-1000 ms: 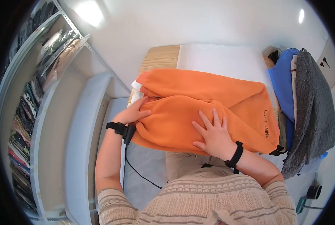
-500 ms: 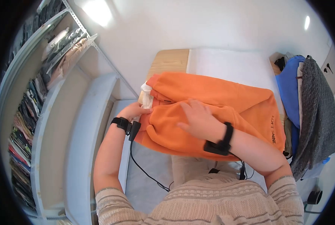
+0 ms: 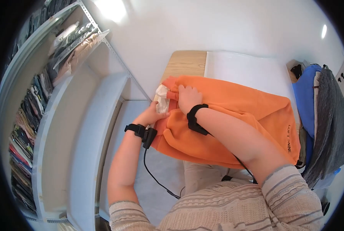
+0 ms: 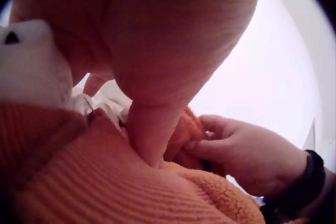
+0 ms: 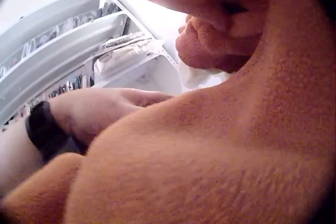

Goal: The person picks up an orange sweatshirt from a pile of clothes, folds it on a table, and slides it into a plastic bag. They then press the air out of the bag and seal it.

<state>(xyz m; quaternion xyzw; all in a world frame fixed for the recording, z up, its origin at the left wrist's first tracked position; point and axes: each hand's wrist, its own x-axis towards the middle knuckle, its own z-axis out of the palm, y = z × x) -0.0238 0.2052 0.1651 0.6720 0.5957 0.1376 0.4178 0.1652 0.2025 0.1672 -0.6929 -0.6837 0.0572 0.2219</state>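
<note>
Where the orange fleece garment with ribbed edges (image 3: 241, 104) lies across the table with pale wood-grain top (image 3: 186, 63), its long axis runs left to right before the person, sloping slightly nearer at the lettered right end. Both hands work at its ribbed left end, near each other: the left hand (image 3: 154, 114) pinches the nearer edge, thumb uppermost; the right hand (image 3: 190, 99), farther from the body, pinches a fold between thumb and fingers. The right forearm crosses over the garment. Crumpled white cloth (image 3: 162, 93) touches the left hand. Blue and dark grey heaped clothing (image 3: 326, 123) flanks the right end; pale metal shelving (image 3: 96, 115) stands left.
</note>
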